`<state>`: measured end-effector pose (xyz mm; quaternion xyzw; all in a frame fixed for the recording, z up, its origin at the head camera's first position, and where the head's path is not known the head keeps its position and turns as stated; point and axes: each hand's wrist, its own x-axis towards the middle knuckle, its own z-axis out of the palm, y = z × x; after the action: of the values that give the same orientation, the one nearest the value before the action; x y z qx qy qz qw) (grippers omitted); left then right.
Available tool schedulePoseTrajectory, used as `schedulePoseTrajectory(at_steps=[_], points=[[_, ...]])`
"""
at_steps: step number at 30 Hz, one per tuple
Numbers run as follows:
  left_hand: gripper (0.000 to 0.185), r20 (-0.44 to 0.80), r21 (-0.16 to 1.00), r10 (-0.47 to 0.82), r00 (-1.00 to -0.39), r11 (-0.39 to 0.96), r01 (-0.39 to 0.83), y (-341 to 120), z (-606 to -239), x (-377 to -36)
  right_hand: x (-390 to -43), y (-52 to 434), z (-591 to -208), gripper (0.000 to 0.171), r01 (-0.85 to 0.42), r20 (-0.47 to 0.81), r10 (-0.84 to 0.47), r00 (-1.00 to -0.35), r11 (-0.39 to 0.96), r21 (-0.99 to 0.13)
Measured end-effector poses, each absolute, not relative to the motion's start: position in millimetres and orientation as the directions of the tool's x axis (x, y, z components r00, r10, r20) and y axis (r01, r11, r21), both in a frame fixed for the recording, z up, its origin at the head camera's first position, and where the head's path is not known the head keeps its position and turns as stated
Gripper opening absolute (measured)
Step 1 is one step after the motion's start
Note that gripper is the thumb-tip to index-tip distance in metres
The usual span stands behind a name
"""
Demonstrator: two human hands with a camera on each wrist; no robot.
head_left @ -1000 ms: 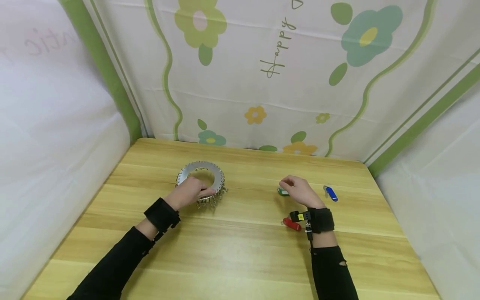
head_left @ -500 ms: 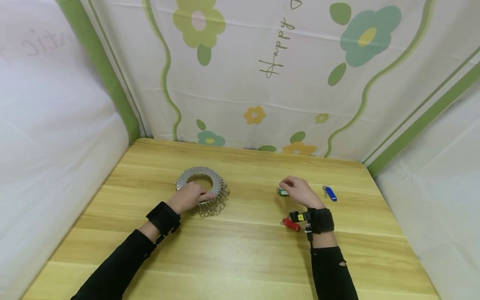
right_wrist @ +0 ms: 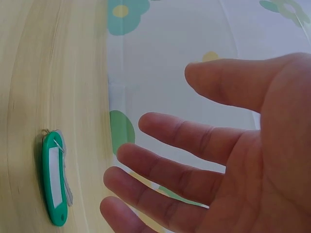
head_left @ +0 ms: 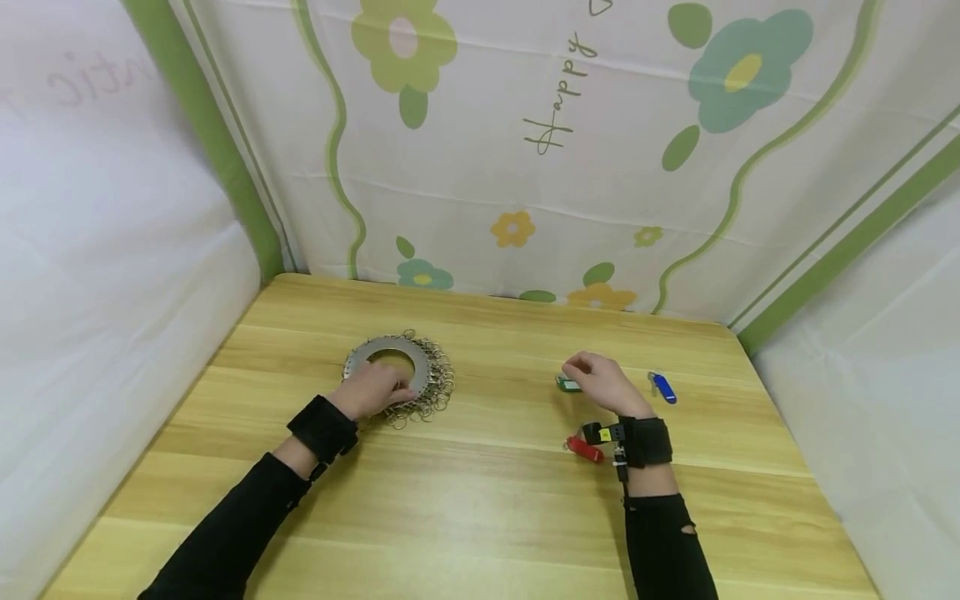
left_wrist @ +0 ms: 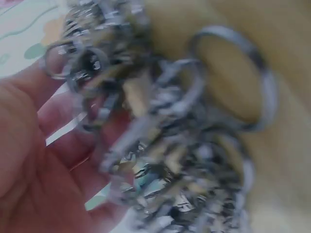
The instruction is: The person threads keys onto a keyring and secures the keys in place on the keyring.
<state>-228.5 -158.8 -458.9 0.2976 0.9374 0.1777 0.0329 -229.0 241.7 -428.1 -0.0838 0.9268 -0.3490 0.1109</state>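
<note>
In the head view my left hand [head_left: 371, 390] grips the near edge of a flat silver ring [head_left: 422, 367] hung with many small metal split rings [head_left: 442, 385]. The left wrist view shows the split rings [left_wrist: 180, 160] blurred and dangling in front of my fingers and thumb. My right hand [head_left: 604, 385] hovers over the table beside a key with a green tag [head_left: 567, 384]. In the right wrist view the right hand [right_wrist: 252, 165] has its fingers loosely spread, with nothing in it, and the green-tagged key [right_wrist: 54, 179] lies apart from the fingertips.
A blue-tagged key [head_left: 663, 387] lies to the right of my right hand. Nearer me, by the right wrist, is a red key tag [head_left: 585, 449]. The wooden table [head_left: 465, 500] is bordered by white fabric walls [head_left: 480, 167] at the back and both sides.
The silver ring has tilted and turned in my left hand, dropping slightly and shifting a little left, with its split rings swinging out. The right hand has stayed where it was.
</note>
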Motion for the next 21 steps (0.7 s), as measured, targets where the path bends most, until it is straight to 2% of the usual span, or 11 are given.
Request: schedulePoseTrajectory(at_steps=[7, 9, 12, 16, 19, 21], points=[[0.019, -0.148, 0.495, 0.624, -0.767, 0.718, 0.489, -153, -449, -224, -227, 245, -426, 0.048, -0.067, -0.156, -0.227, -0.961, 0.741, -0.668], [0.02, -0.185, 0.545, 0.644, -0.742, 0.696, 0.468, -152, -448, -221, -226, 245, -426, 0.049, -0.06, -0.163, -0.225, -0.961, 0.741, -0.669], [0.032, -0.222, 0.618, 0.666, -0.712, 0.661, 0.426, -151, -446, -218, -226, 244, -425, 0.048, -0.048, -0.174, -0.219, -0.96, 0.741, -0.67], [0.04, -0.222, 0.621, 0.623, -0.75, 0.684, 0.383, -153, -445, -222, -227, 243, -425, 0.048, -0.045, -0.178, -0.219, -0.959, 0.741, -0.67], [0.029, -0.224, 0.579, 0.568, -0.792, 0.731, 0.361, -152, -444, -224, -228, 243, -425, 0.048, -0.052, -0.175, -0.225, -0.959, 0.744, -0.666], [0.031, -0.252, 0.56, 0.559, -0.79, 0.75, 0.352, -152, -445, -223, -229, 243, -426, 0.046, -0.056, -0.174, -0.226, -0.959, 0.747, -0.663]])
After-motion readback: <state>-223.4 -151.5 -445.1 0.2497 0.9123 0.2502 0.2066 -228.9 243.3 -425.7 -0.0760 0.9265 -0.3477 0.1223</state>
